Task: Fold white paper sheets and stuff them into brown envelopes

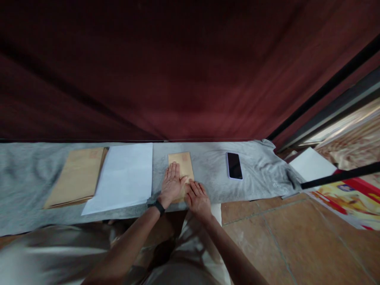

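A brown paper envelope (183, 158) lies flat on the grey cloth, its long side pointing away from me. Across its left and middle part my left hand (172, 184) rests palm down, fingers stretched out. My right hand (198, 197) presses on the envelope's lower right edge, fingers extended and slightly spread. The thumbs nearly meet over the envelope, and the hands cover much of its near half. To the left are a stack of white paper (124, 174) and a stack of brown envelopes (78, 174), partly overlapped by the white sheets.
A phone (235, 166) in a light purple case lies on the grey cloth (204, 152) to the right. Behind the narrow surface rises a dark red curtain (178, 99). A printed carton (347, 198) stands on the tiled floor (276, 233) at right, near dark metal bars.
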Demonstrator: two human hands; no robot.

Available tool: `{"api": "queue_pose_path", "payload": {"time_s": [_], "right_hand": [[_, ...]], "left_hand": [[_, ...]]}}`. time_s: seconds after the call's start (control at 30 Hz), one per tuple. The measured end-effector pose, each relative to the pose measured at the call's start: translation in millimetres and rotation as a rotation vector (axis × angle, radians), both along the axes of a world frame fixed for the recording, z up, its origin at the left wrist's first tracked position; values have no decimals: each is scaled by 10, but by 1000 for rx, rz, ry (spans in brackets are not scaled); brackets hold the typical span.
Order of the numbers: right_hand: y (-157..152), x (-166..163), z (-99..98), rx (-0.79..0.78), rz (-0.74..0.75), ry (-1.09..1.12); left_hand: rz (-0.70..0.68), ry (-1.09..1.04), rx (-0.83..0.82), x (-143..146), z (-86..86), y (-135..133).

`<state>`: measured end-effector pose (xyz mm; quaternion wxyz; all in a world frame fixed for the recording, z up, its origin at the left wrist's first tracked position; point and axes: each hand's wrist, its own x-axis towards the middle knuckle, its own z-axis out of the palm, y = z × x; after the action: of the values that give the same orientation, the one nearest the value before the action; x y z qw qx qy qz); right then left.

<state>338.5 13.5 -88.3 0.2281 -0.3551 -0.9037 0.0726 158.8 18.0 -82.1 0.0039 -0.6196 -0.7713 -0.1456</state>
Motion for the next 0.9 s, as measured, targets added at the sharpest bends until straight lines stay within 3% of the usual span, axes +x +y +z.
{"api": "queue_pose_path", "payload": {"time_s": [0.3, 0.47, 0.63, 0.73, 0.9], "right_hand": [[-3, -8, -20, -47, 13, 51], [-4, -23, 4, -34, 4, 67], [-5, -3, 41, -37, 20, 55], [-8, -5, 32, -48, 21, 49], [-5, 0, -9, -60, 16, 36]], "left_hand": [[10, -28, 59, -40, -82, -171], [-196, -43, 32, 33, 38, 198], [-274, -25, 14, -54, 127, 515], [-259, -17, 14, -108, 103, 460], [-256, -23, -7, -91, 31, 103]]}}
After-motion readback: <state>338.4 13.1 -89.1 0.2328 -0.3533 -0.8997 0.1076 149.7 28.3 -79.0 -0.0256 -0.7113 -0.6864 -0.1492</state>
